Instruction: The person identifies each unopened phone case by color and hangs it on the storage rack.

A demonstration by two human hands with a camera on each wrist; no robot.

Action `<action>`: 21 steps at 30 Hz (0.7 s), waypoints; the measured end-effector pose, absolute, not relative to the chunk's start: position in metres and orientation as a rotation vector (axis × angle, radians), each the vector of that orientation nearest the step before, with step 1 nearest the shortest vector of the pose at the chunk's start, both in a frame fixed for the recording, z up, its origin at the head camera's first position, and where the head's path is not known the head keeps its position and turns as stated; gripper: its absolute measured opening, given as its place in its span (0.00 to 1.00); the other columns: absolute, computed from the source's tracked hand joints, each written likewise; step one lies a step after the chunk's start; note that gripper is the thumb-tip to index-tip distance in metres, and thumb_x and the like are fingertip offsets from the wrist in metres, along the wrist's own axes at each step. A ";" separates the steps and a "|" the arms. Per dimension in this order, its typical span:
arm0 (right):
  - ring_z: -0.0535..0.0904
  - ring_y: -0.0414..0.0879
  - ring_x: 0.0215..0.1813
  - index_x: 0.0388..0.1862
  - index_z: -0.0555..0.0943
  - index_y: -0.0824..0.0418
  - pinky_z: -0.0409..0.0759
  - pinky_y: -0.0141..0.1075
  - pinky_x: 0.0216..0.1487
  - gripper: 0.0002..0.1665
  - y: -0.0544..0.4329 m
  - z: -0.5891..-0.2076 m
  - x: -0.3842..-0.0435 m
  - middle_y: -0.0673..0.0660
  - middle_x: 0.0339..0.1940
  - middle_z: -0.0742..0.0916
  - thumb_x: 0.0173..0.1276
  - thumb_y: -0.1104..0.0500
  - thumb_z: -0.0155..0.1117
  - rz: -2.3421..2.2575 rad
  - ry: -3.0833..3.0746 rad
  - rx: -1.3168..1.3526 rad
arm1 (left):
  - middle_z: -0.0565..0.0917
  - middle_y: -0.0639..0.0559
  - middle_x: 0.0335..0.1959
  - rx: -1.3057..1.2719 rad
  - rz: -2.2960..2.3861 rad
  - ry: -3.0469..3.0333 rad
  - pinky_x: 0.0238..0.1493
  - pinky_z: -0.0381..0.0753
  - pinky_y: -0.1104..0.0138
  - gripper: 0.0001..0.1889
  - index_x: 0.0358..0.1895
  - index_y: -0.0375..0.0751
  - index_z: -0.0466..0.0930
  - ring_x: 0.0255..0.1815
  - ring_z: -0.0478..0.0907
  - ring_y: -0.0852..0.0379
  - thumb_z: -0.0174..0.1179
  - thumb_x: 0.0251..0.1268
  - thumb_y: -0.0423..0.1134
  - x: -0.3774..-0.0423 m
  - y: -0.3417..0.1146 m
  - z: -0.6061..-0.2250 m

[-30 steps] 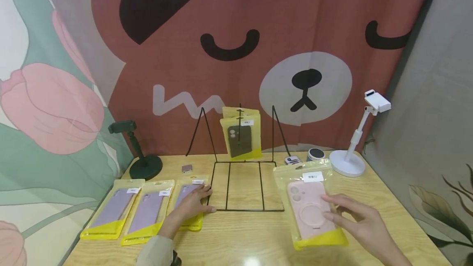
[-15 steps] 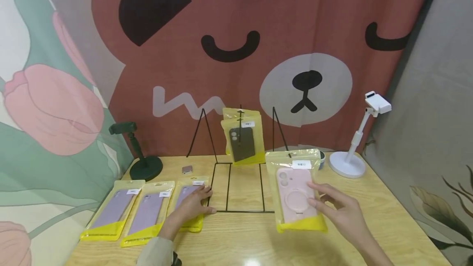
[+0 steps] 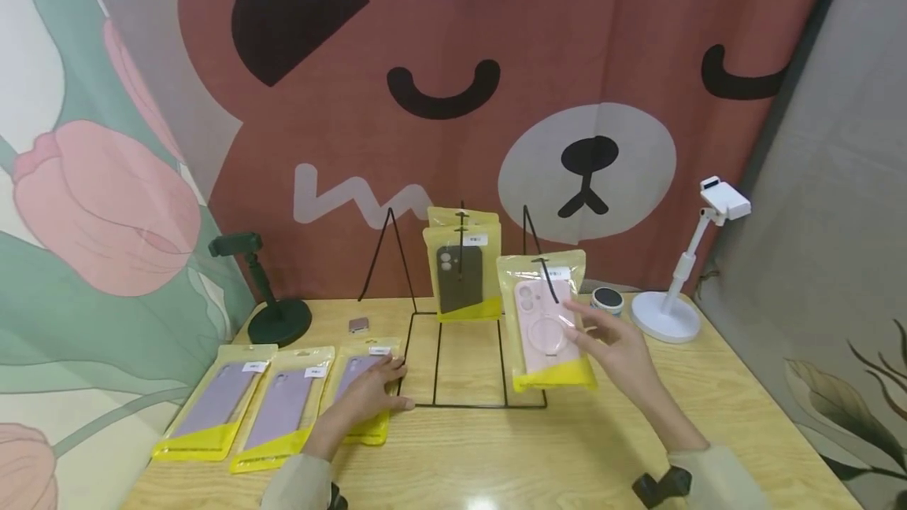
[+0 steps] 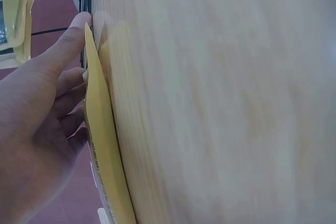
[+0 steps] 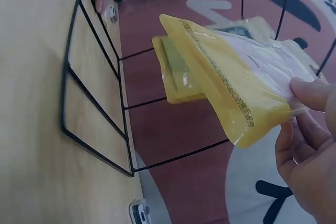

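Note:
My right hand [image 3: 616, 349] pinches the right side of a pink phone case in a clear and yellow pouch [image 3: 531, 368]. The pouch is upright at the right prong of the black wire display rack [image 3: 489, 406], with the prong's tip in front of its upper part. In the right wrist view the thumb presses the pouch [image 5: 231, 87] from one side, fingers behind. My left hand [image 3: 372, 392] rests over a pouched purple phone case [image 3: 368, 431], fingertips and thumb at the rack's left base wire. A pouched black phone case [image 3: 468, 290] hangs on the middle prong, another pouch behind it.
Two more pouched purple cases [image 3: 279, 408] lie at the left. Behind them stands a dark green phone stand [image 3: 279, 321]; a white one [image 3: 666, 313] stands at the back right. A small round jar [image 3: 607, 301] and a small pinkish item [image 3: 358, 324] sit near the curtain.
My right hand has carried the pink case's pouch left and away from me to the right prong. The black case's pouch swung and now hangs straighter. My left hand has stayed put.

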State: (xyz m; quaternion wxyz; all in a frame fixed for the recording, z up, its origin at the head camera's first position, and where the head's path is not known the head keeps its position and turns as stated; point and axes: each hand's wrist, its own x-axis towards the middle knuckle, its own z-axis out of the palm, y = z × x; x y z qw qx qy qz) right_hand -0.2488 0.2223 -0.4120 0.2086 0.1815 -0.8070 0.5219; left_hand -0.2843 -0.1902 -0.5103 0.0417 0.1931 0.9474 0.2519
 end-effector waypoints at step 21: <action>0.79 0.39 0.50 0.57 0.81 0.57 0.79 0.30 0.48 0.18 0.222 -0.409 -0.348 0.58 0.54 0.84 0.70 0.55 0.62 1.498 -2.252 0.357 | 0.67 0.40 0.70 0.609 0.763 2.892 0.66 0.61 0.44 0.41 0.65 0.33 0.72 0.73 0.56 0.37 0.69 0.51 0.57 -0.285 -0.191 -0.512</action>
